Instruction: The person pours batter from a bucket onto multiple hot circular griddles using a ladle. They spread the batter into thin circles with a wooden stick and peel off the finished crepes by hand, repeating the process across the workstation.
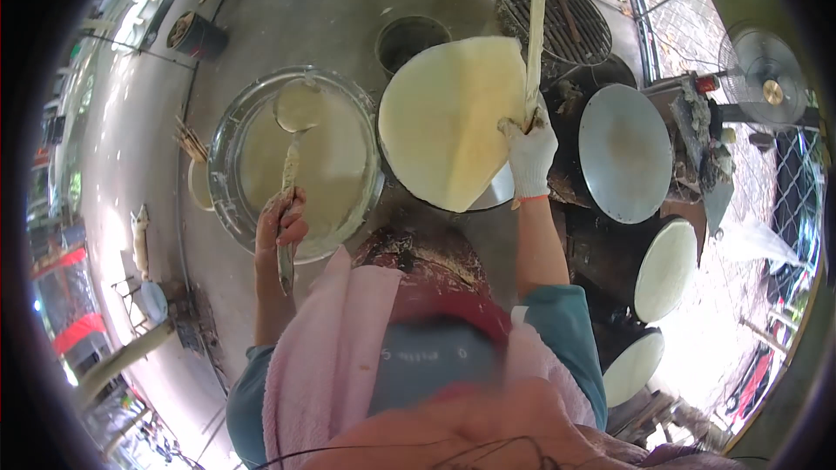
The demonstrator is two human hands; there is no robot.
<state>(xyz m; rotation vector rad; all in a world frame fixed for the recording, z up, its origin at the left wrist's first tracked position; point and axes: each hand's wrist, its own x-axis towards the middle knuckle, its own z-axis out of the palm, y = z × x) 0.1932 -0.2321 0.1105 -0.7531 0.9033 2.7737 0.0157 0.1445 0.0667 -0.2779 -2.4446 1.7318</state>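
My left hand (282, 222) grips the handle of a ladle (299, 108), whose round bowl lies over a wide metal basin (225, 209) of pale, creamy batter (330, 170). In front of me on the right, a thin pale-yellow sheet (444, 117) covers most of a round griddle (501, 188); bare metal shows at its lower right. My right hand (532, 150), in a white knit glove, is shut around the lower end of a long pale stick (537, 26) that points away from me. The sheet's right edge reaches the glove and stick; whether fingers pinch it is unclear.
Further round griddles stand at the right: one bare grey (625, 153), two pale-coated (666, 271) (633, 369). Beyond are a slatted round rack (555, 16), a dark pot (413, 42) and a standing fan (771, 81). A dog (140, 241) lies at the left.
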